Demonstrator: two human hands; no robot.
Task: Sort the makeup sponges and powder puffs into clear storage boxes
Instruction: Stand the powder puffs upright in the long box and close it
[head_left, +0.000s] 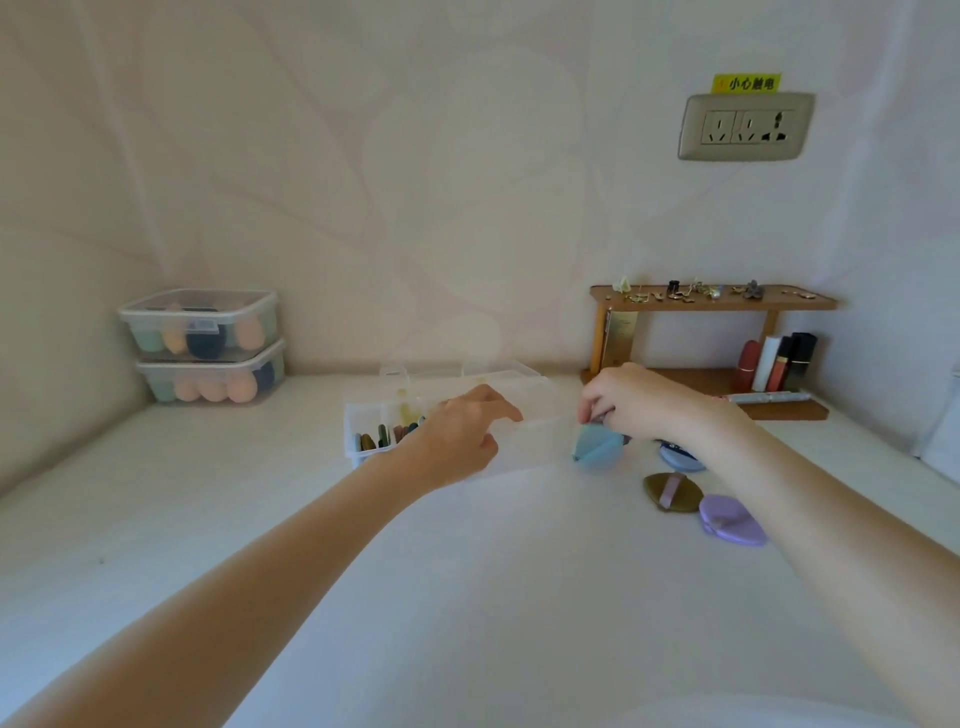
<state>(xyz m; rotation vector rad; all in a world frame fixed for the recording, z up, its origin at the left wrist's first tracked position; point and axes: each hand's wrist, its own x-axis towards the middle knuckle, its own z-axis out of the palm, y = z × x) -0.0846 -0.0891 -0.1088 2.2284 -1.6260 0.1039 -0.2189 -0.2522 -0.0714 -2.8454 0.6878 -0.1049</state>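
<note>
Legibly, only the yellow sticker (746, 83) above the wall socket (746, 126) carries writing: 小心触电. Right hand (631, 402) pinches a light-blue puff (597, 449) at the right end of the clear divided box (524, 441); left hand (460, 439) rests over that box, fingers loosely curled, holding nothing. Olive puff (670, 491) and lilac puff (730, 519) lie loose to the right; the near tabletop (467, 597) is bare.

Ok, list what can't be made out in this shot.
- Head view: right part of the clear divided box, hidden by the left hand.
- Blue puff: grip point hidden under the right hand.
- Darker blue puff: mostly behind the right wrist.
- Small items on the wooden shelf: too small to identify.
</note>
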